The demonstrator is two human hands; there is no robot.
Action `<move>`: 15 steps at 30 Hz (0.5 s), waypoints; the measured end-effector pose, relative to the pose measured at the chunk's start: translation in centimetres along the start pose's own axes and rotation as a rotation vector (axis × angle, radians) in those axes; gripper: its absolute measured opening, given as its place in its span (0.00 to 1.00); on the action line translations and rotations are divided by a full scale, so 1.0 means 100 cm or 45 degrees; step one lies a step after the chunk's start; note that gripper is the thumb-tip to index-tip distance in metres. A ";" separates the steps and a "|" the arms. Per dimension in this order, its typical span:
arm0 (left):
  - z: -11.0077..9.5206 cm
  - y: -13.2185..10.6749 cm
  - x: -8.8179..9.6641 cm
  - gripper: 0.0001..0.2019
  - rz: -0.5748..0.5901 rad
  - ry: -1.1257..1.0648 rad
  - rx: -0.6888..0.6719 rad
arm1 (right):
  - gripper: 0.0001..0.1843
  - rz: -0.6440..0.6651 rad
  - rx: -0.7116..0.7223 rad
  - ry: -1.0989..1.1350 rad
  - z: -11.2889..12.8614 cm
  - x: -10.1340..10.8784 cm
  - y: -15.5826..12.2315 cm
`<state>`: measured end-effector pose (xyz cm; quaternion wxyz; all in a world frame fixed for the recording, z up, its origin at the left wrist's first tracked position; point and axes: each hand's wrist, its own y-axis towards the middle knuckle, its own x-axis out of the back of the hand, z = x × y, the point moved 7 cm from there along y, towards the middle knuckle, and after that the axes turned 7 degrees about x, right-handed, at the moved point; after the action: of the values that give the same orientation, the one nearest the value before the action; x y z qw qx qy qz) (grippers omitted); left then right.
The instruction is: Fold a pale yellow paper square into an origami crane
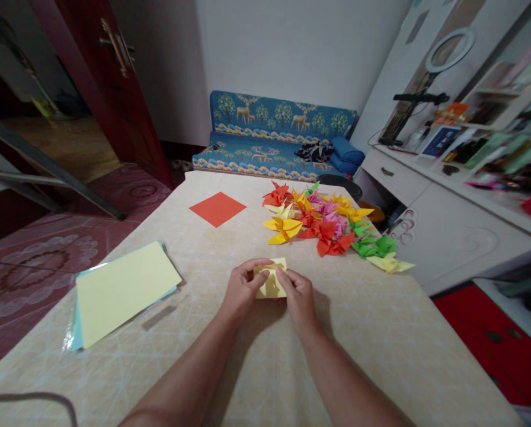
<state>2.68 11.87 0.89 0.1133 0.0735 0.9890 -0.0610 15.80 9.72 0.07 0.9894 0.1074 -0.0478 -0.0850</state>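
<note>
Between my two hands, just above the table, is a small folded piece of pale yellow paper (271, 287). My left hand (244, 282) grips its left side, with the thumb on the face toward me and the fingers along the upper edge. My right hand (300, 290) pinches the right side, its thumb near the upper right. Some of the fingers behind the paper are hidden. Beyond my hands, to the right, lies a cluster of folded paper cranes (325, 230) in red, orange, pink, green and yellow. A flat red paper square (218, 209) rests farther back on the left.
On the table's (181, 367) left side lies a stack of yellow and light blue paper sheets (127, 290) with a clear plastic wrapper. A dark cable (29, 398) crosses the near left corner. Behind the table stands a blue patterned sofa (265, 145); a white cabinet (461, 219) is at right.
</note>
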 end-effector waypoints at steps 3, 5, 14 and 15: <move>0.002 0.000 0.003 0.10 -0.058 0.002 0.045 | 0.18 0.045 -0.005 0.001 0.002 -0.003 -0.001; 0.004 0.000 0.005 0.08 -0.107 -0.019 0.079 | 0.18 0.071 -0.023 0.042 0.002 -0.005 -0.002; -0.001 -0.002 0.001 0.21 -0.002 -0.126 0.046 | 0.19 -0.113 -0.213 0.285 -0.013 0.006 0.000; -0.002 -0.002 0.001 0.19 -0.002 -0.088 0.034 | 0.19 -0.124 -0.221 0.300 -0.015 0.006 0.000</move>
<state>2.52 11.75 1.04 0.1462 0.0722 0.9836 -0.0769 16.59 9.95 -1.30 0.9885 0.0327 0.0813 -0.1235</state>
